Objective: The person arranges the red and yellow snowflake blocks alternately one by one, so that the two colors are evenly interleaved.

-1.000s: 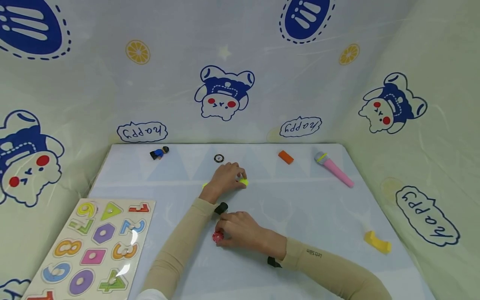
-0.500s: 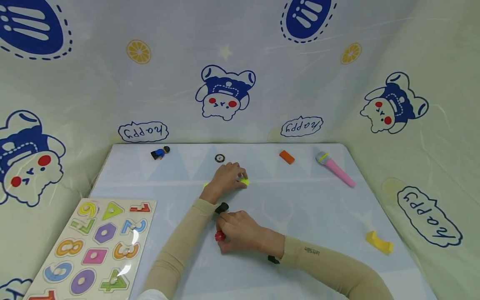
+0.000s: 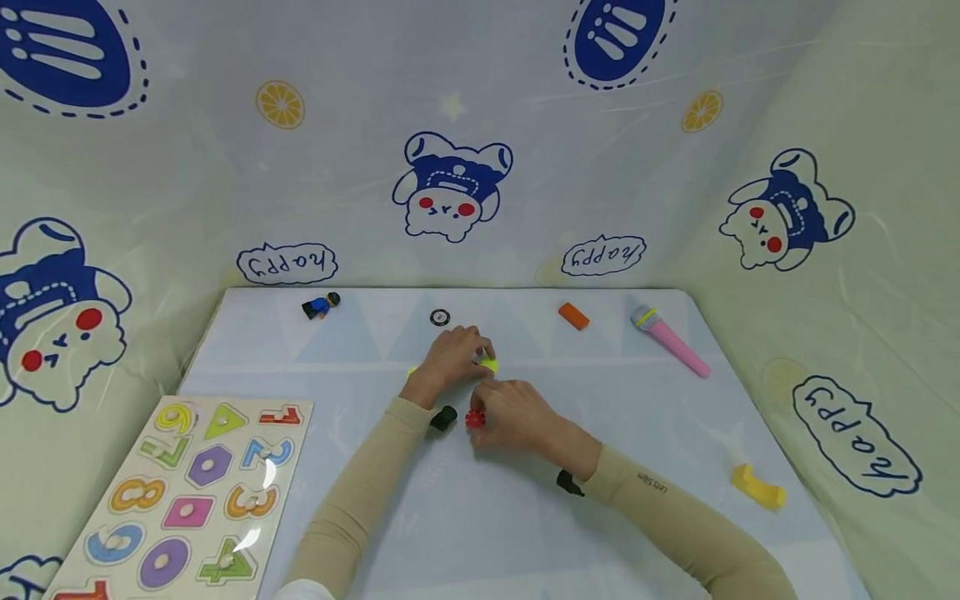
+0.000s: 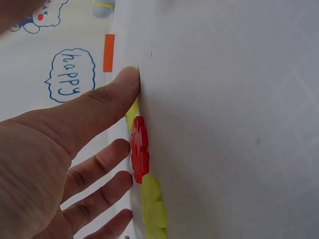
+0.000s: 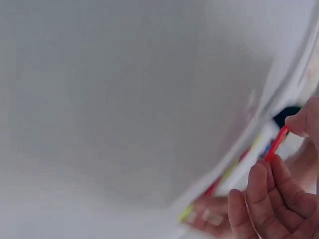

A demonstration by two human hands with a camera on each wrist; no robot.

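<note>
L hand: my left hand (image 3: 448, 360) is flat-ish on the mat, mid-table, fingers over the yellow-green pieces (image 3: 489, 364); thumb pressed down beside them; whether any finger pinches them, can't tell
R hand: my right hand (image 3: 517, 414) pinches the red gear piece (image 3: 475, 419) betw. thumb & fingertips; disc held edge-on
Where: red gear just near-side of the yellow-green pieces, right of the black piece (image 3: 446, 417); not touching them as far as I can see
Done: one red piece (image 4: 139, 149) already sits in line w/ the yellow-green ones under my L hand
Left: red gear in my R hand not yet joined; I judge it's midway
Elsewhere: number puzzle board (image 3: 187, 492) near left; pink toy microphone (image 3: 671, 340) far right
</note>
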